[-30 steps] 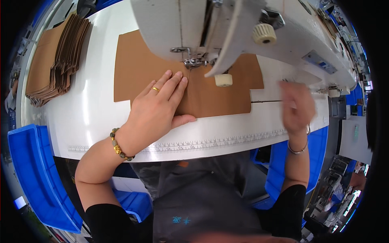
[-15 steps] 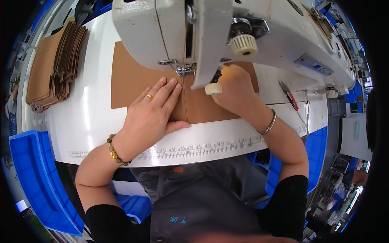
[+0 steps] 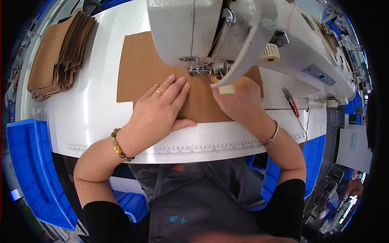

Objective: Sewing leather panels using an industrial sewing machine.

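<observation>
A brown leather-like panel (image 3: 139, 67) lies flat under the head of a white sewing machine (image 3: 178, 36). A straight line runs up it toward the metal presser foot (image 3: 199, 69). My left hand (image 3: 160, 107) rests flat on the panel, left of that line, fingers extended and thumb out to the side. To the right of the presser foot, my right hand (image 3: 241, 99) sits on the panel with its fingers curled in. A curved guard and a cream knob (image 3: 227, 89) partly cover its fingertips, so whatever they may pinch is hidden.
Brown panels stand in a thick stack (image 3: 52, 56) at the far left. Red-handled thread snips (image 3: 291, 102) lie on the white table (image 3: 101, 89) at right. A ruler strip (image 3: 194, 150) follows the front edge. Blue bins (image 3: 38, 174) flank the table.
The view has shifted, with the machine head farther right in it. My right hand has come nearer to me and closer to the presser foot. The left hand stays flat on the panel.
</observation>
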A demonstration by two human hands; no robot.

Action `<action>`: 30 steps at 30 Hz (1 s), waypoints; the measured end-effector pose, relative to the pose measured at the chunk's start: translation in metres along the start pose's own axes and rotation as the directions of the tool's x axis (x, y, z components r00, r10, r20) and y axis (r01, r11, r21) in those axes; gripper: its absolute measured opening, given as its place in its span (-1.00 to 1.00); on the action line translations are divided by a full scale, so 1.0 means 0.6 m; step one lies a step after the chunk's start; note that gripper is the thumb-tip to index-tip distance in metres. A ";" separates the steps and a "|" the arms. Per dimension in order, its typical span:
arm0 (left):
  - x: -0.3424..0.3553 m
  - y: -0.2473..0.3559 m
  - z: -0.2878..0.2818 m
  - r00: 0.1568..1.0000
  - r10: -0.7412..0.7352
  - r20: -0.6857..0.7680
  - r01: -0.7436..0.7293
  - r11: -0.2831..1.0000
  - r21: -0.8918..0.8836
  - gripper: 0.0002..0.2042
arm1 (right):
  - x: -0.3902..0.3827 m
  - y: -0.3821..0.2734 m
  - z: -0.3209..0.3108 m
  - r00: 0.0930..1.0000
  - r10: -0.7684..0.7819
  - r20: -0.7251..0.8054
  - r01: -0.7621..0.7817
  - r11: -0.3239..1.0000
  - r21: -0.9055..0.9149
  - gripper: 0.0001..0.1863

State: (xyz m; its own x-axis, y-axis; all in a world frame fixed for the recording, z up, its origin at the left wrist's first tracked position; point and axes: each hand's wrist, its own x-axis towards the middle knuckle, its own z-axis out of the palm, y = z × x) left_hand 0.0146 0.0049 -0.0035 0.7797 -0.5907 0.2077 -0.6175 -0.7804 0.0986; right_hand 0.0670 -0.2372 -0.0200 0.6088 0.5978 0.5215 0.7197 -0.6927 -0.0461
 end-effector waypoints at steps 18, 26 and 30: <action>0.003 -0.001 0.006 0.999 0.013 -0.041 -0.014 0.999 -0.042 -0.26 | 0.003 0.027 -0.001 0.985 0.039 0.171 -0.069 0.982 0.178 -0.38; 0.008 -0.003 0.006 0.998 0.004 -0.057 -0.006 0.999 -0.042 -0.30 | 0.008 0.032 -0.015 0.965 0.031 0.262 -0.067 0.990 0.127 -0.31; 0.007 -0.005 0.007 0.998 0.010 -0.058 -0.012 0.999 -0.035 -0.30 | 0.009 0.032 -0.012 0.965 0.021 0.261 -0.053 0.992 0.115 -0.30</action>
State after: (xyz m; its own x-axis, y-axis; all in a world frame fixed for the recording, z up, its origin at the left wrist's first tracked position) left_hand 0.0200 0.0038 -0.0071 0.7665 -0.5853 0.2645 -0.6297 -0.7659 0.1300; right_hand 0.0815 -0.2501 -0.0121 0.6899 0.6677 0.2798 0.7202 -0.6723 -0.1714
